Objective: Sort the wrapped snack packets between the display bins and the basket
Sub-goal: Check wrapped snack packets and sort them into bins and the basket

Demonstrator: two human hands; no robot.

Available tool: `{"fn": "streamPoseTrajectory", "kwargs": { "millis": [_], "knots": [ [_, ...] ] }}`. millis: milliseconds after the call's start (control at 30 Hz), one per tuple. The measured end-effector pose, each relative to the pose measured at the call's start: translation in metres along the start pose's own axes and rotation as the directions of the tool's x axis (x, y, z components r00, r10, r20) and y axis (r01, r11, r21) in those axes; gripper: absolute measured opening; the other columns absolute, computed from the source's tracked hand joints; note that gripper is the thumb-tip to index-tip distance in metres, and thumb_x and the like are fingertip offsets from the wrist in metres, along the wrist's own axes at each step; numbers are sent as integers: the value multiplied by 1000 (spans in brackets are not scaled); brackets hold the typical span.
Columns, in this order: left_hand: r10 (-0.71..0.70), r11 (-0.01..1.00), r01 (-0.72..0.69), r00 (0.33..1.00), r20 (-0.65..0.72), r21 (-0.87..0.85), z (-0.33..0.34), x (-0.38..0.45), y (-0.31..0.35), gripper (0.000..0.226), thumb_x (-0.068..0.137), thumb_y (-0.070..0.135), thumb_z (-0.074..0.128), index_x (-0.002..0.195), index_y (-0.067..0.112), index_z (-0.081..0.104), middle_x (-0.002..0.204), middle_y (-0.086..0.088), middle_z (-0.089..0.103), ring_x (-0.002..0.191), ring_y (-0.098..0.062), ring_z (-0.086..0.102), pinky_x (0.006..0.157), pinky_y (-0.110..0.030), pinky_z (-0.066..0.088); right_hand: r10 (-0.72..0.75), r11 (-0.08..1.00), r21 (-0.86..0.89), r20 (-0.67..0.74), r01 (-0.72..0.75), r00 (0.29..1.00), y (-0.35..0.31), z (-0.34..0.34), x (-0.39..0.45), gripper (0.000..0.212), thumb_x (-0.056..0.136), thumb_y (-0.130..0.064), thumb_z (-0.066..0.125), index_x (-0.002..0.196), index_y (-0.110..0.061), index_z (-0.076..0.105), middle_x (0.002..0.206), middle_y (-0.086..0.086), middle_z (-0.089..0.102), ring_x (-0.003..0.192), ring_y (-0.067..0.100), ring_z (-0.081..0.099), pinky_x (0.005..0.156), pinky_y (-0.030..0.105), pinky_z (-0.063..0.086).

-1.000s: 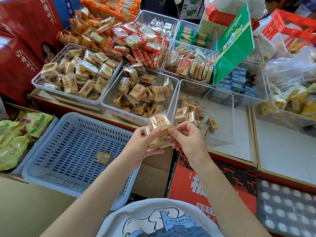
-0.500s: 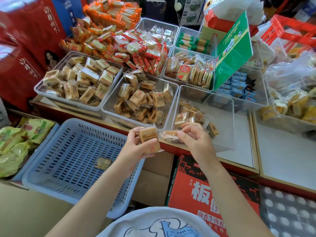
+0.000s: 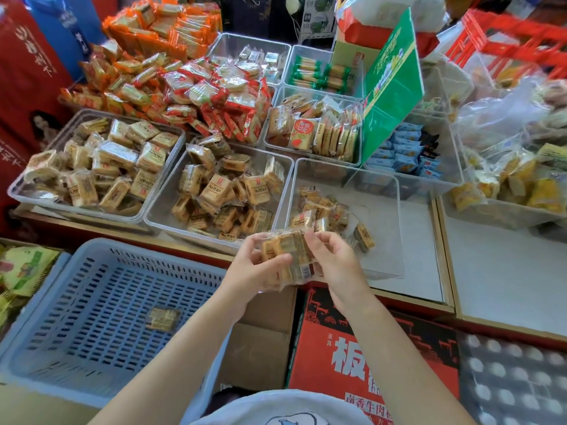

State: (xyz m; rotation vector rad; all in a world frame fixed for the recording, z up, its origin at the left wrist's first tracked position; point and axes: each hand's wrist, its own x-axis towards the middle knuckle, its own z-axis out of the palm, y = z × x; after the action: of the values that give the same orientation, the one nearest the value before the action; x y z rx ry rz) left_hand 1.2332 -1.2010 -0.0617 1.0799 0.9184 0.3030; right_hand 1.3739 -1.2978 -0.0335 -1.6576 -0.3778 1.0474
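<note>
Both hands, left hand (image 3: 256,268) and right hand (image 3: 336,265), pinch stacked packets (image 3: 288,259); the basket (image 3: 92,308) lies lower-left of them, nearer the left hand.

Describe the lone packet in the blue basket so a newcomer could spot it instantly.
Find the blue slotted basket at lower left, below the clear display bins. On its floor lies one clear-wrapped tan snack packet. It is the only packet in the basket; all others are in the bins or in the hands.

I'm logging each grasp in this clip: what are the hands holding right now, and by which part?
Both hold a small bunch of wrapped snack packets: the left hand grips its left side, the right hand its right end.
</note>
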Motion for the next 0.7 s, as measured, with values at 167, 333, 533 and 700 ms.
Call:
{"fn": "streamPoseTrajectory", "kwargs": {
  "millis": [167, 333, 533, 700],
  "knots": [
    [-56, 996, 54, 998, 27, 66, 21, 33, 11, 50, 87, 51, 67, 127, 23, 61, 106, -4, 77, 97, -27, 75, 83, -47, 62, 120, 990, 44, 195, -131, 973, 16, -19, 24, 47, 81, -49, 74, 122, -31, 59, 116, 3, 75, 107, 19, 72, 97, 39, 57],
    [286, 620, -209, 958, 30, 757, 21, 99, 9, 45, 107, 44, 41, 132, 15, 66, 134, -5, 61, 133, -20, 50, 110, -36, 38, 159, 986, 63, -23, -157, 987, 27, -40, 71, 81, 72, -69, 76, 135, -22, 58, 119, -3, 74, 106, 15, 72, 84, 24, 59],
    [244, 141, -228, 951, 189, 963, 6, 160, -38, 86, 97, 74, 11, 165, 20, 6, 170, 6, -10, 157, -14, -10, 129, -42, 7, 202, 968, -117, -169, -223, 965, 28, -75, 149, 52, 96, -55, 60, 133, -18, 57, 122, -6, 66, 103, 9, 62, 83, 27, 48],
    [295, 161, -229, 939, 174, 960, 6, 167, -47, 78, 100, 70, 7, 164, 26, 2, 170, 11, -8, 158, -12, -5, 126, -38, 12, -209, 794, -600, -425, -101, 881, 43, -77, 180, 59, 102, -46, 51, 150, -13, 43, 150, 12, 45, 138, 27, 42, 111, 44, 37]
  ]
}}
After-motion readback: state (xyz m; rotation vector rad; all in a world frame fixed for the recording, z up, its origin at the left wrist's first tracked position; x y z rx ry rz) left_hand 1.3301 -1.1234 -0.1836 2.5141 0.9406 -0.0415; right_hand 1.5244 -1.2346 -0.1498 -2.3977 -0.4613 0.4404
